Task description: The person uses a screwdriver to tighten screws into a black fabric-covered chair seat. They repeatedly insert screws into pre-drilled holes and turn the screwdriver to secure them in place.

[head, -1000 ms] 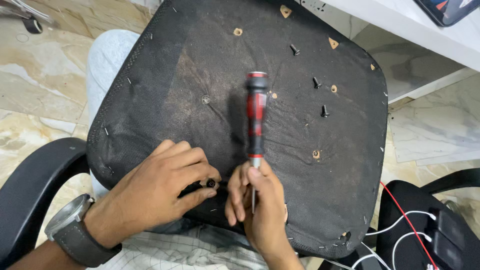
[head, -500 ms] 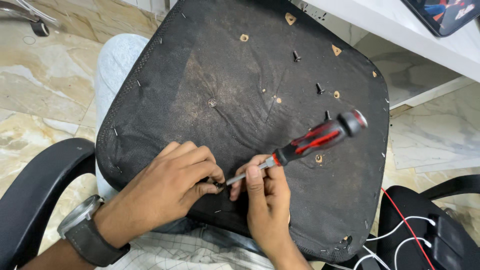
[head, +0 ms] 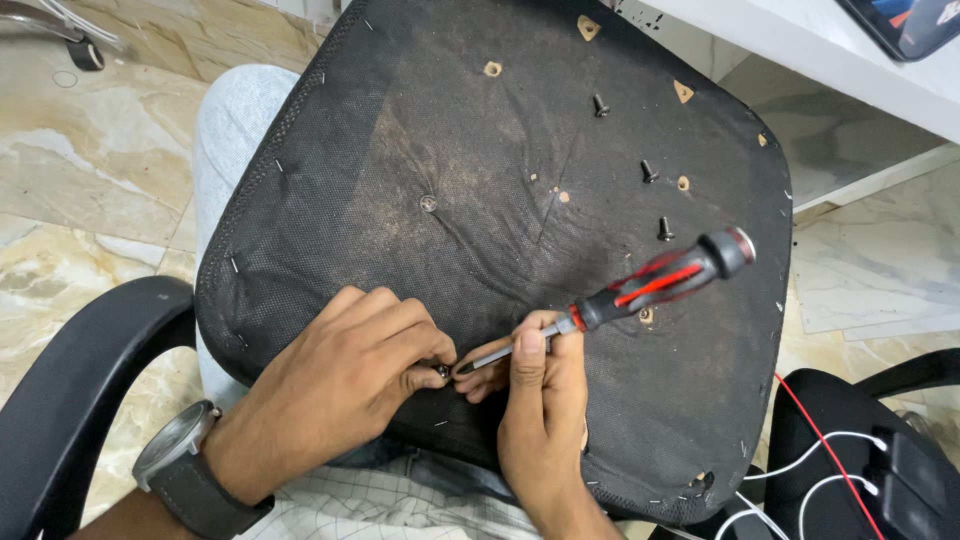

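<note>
An upturned chair seat (head: 470,170), covered underneath in dusty black fabric, rests on my lap. My left hand (head: 340,390) pinches a small dark screw (head: 441,370) against the seat's near edge. My right hand (head: 535,400) holds a red and black screwdriver (head: 640,290) by its metal shaft, with the handle tilted up to the right and the tip meeting the screw. Three loose black screws (head: 650,172) stand on the fabric toward the far right.
A black armrest (head: 70,390) curves at the lower left. Another black chair part (head: 860,450) with red and white cables lies at the lower right. A white desk edge (head: 800,50) runs across the top right above the marble floor (head: 90,170).
The screwdriver swung from upright to lying slanted, handle to the right. My right hand slid to the shaft and brought the tip to the screw in my left fingers.
</note>
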